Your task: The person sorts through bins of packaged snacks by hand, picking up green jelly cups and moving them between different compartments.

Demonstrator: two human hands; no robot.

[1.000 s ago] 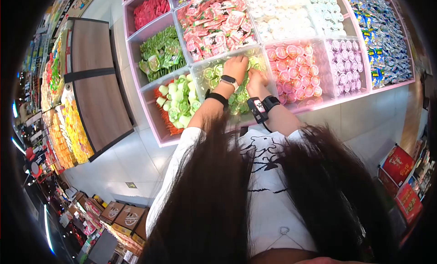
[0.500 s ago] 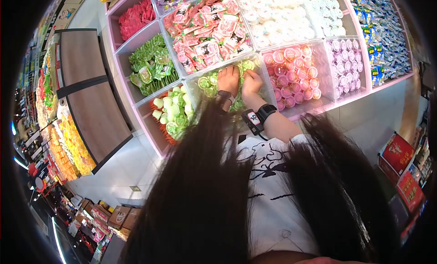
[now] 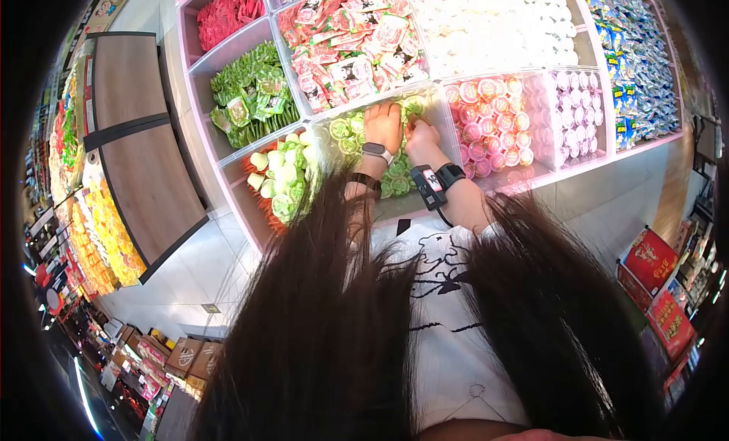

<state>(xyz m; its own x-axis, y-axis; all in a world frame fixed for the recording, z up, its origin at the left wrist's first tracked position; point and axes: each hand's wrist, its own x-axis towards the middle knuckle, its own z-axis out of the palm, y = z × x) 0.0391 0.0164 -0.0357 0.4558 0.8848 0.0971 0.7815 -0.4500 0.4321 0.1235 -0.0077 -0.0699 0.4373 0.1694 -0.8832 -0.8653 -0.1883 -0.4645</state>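
Both my hands are down in a clear bin (image 3: 334,120) of small green jelly cups (image 3: 343,129) on a pink-edged display. My left hand (image 3: 383,123) lies palm down on the cups, a watch on its wrist. My right hand (image 3: 420,134) is beside it, fingers curled into the cups near the bin's far right corner; a black band and a tagged device sit on that wrist. Whether either hand grips a cup is hidden by the hands themselves. My long dark hair hangs over the lower part of the view.
Neighbouring bins hold pink jelly cups (image 3: 490,114), purple cups (image 3: 575,107), red-and-white packets (image 3: 349,38), green packets (image 3: 250,91), white-green sweets (image 3: 279,175) and white sweets (image 3: 486,23). A wooden-topped stand (image 3: 144,152) is at left. Cartons (image 3: 190,357) sit on the tiled floor.
Both hands stayed in the green cup bin and shifted slightly toward its far side. The camera swayed, and my hair now covers more of the left forearm.
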